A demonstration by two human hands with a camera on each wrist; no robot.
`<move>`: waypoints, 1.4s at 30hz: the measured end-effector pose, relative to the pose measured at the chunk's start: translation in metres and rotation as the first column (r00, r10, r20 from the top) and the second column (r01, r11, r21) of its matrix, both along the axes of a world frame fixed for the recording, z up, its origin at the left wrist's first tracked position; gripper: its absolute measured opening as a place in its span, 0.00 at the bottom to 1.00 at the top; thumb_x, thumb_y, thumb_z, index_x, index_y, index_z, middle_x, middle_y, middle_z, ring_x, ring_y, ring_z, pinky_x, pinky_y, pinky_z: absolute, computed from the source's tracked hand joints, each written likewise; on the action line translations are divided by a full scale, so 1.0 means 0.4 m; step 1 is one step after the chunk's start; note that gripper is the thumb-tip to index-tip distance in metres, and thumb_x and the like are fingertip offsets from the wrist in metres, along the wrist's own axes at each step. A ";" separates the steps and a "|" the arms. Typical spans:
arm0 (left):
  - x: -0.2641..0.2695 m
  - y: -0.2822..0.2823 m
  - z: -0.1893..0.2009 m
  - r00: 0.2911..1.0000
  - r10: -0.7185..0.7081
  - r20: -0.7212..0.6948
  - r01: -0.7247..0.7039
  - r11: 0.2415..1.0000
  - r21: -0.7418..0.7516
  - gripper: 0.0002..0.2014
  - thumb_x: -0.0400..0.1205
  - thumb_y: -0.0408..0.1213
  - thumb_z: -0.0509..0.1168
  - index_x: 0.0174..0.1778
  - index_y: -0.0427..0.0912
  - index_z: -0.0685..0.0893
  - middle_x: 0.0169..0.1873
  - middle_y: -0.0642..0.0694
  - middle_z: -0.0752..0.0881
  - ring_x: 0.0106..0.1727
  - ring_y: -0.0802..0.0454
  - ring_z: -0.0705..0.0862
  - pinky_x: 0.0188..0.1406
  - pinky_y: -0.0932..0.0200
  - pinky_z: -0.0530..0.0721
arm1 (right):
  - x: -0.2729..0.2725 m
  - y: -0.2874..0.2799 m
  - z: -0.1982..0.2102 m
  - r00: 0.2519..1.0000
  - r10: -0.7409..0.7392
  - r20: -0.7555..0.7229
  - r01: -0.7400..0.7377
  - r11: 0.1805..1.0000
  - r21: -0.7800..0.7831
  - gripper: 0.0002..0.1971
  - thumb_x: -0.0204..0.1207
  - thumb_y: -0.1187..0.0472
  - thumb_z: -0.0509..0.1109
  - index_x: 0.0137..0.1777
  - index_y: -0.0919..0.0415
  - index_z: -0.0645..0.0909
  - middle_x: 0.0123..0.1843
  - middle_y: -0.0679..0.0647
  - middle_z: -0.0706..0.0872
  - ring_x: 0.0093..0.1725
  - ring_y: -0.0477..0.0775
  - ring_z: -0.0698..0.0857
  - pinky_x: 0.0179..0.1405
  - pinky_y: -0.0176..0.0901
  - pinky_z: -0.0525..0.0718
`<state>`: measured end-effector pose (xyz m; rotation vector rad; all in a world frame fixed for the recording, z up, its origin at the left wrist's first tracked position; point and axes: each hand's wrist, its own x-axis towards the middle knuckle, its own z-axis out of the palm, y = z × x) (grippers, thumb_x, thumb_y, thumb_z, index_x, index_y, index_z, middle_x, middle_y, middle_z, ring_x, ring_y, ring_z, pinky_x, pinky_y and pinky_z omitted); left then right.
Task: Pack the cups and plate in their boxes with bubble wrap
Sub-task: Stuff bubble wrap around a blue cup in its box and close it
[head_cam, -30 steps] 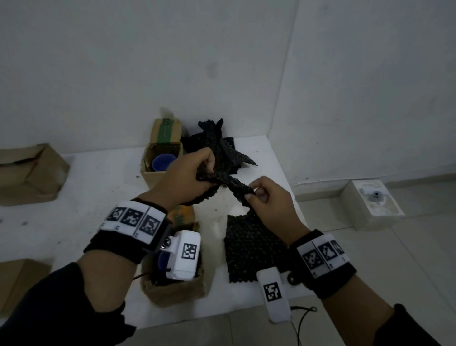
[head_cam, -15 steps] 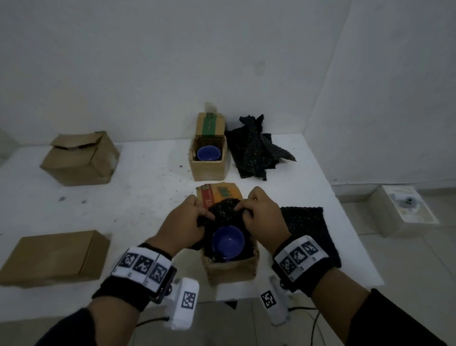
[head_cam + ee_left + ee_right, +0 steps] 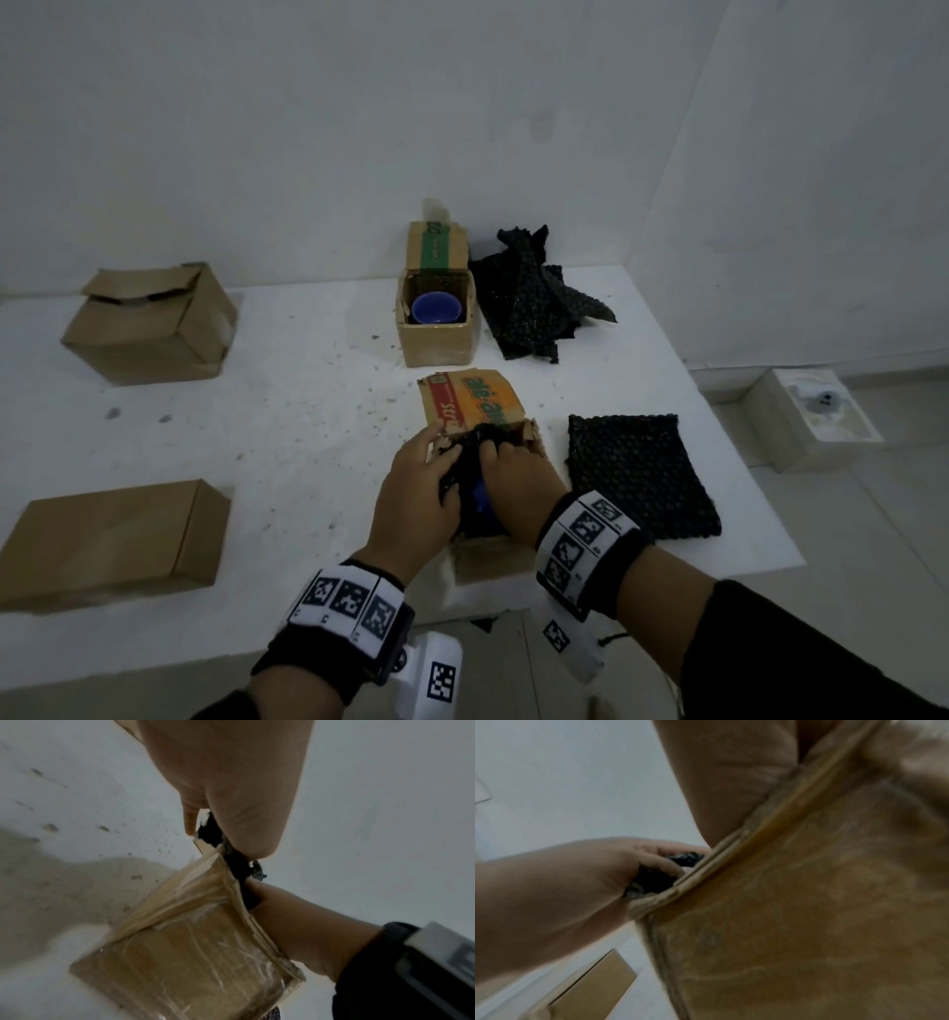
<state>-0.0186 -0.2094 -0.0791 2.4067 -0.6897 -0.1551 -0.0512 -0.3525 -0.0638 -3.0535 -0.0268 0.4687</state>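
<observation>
An open cardboard box (image 3: 488,562) stands at the table's near edge, its printed flap (image 3: 472,406) folded back. Only a sliver of the blue cup (image 3: 480,497) inside it shows between my hands. My left hand (image 3: 440,465) and right hand (image 3: 497,470) both cover the box's mouth. Their curled fingers grip black bubble wrap (image 3: 464,455) and push it down around the cup. In the right wrist view the left hand's fingers (image 3: 664,852) curl over the wrap (image 3: 680,858) at the box's rim (image 3: 706,874). A second blue cup (image 3: 436,307) sits in the open far box (image 3: 435,344).
A crumpled heap of black bubble wrap (image 3: 534,303) lies right of the far box, and a flat sheet (image 3: 637,473) lies right of the near one. Two closed cardboard boxes (image 3: 149,329) (image 3: 108,539) stand on the left. The table's right edge (image 3: 744,462) runs close by.
A second ago my hands held a strip of wrap in the air. They brought it to the near box and now cover its mouth, hiding most of the cup.
</observation>
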 end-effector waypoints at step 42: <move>-0.033 -0.024 0.022 0.724 -0.066 -0.687 -0.410 0.759 -0.505 0.21 0.88 0.44 0.38 0.79 0.54 0.56 0.72 0.61 0.65 0.69 0.69 0.62 0.57 0.84 0.63 | -0.001 0.007 -0.066 0.941 0.330 0.073 -0.337 0.901 0.274 0.31 0.74 0.47 0.46 0.50 0.65 0.89 0.61 0.60 0.81 0.69 0.61 0.72 0.77 0.58 0.62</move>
